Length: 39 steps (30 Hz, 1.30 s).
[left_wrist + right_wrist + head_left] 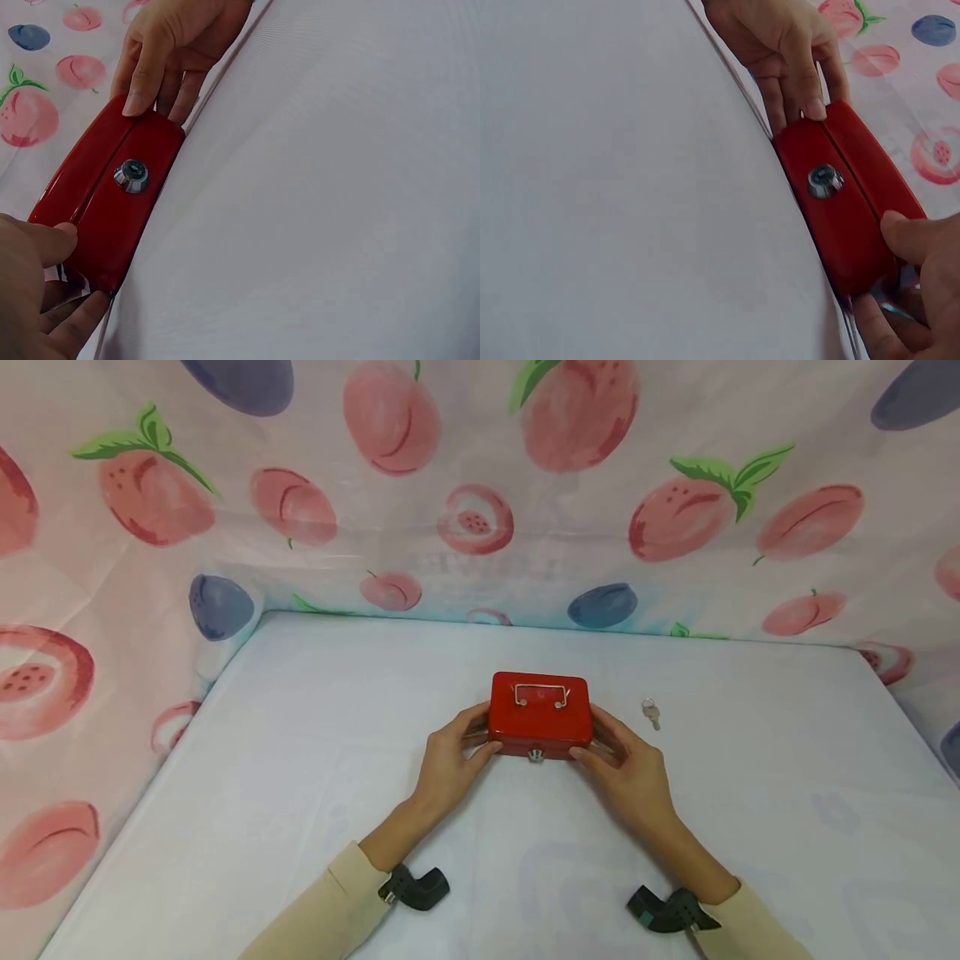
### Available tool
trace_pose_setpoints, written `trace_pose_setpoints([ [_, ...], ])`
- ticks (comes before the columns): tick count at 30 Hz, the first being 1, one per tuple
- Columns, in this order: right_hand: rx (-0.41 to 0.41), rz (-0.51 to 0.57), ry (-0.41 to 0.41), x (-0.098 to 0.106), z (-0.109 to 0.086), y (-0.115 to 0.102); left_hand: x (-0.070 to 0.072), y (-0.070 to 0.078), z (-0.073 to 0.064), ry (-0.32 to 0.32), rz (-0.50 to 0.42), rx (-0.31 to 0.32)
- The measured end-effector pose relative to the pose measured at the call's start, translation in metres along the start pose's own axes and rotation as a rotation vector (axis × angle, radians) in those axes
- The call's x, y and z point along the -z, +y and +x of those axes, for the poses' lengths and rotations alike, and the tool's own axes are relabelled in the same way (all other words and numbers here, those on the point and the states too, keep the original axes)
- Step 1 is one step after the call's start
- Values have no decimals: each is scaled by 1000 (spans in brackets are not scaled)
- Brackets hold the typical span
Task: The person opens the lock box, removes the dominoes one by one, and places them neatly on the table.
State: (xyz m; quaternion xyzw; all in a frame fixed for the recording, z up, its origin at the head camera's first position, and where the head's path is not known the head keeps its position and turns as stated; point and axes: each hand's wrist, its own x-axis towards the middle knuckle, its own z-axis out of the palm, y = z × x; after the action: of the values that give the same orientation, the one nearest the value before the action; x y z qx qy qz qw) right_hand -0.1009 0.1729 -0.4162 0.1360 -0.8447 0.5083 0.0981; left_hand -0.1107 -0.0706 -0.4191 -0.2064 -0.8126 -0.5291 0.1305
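A red metal cash box (540, 714) with its lid down sits on the white table in the head view. Its wire handle (541, 695) lies on the lid, and a round silver key lock (132, 176) juts from the front. My left hand (450, 760) grips the left end of the box, thumb at the front corner and fingers along the side. At the opposite end my right hand (630, 768) holds it the same way, its thumb (904, 236) near the lid seam. The far sides of the box are hidden.
Small keys on a ring (651, 713) lie on the table (360, 693) to the right of the box. A fruit-print cloth (480, 577) hangs behind the table and along its left side. Each wrist wears a black camera mount (414, 888).
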Motion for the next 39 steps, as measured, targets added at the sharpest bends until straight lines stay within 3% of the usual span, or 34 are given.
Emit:
trace_pose_setpoints([
  [6, 52, -80, -54, 15, 4, 6, 1, -5, 3, -12, -1, 9],
  [11, 67, -26, -111, 21, 9, 15, 4, -9, 5, -63, 6, 13],
  [16, 80, 45, -154, 21, 11, -4, 8, -15, 8, -115, 28, -16],
  [20, 60, 35, -180, 20, 13, -13, 12, -18, 9, -150, 21, -10],
  [29, 80, 132, -259, 25, 22, -7, 24, 9, 16, -215, -82, -21],
  [39, 105, 129, -289, 28, 27, -4, 23, 8, 21, -269, -133, -80],
])
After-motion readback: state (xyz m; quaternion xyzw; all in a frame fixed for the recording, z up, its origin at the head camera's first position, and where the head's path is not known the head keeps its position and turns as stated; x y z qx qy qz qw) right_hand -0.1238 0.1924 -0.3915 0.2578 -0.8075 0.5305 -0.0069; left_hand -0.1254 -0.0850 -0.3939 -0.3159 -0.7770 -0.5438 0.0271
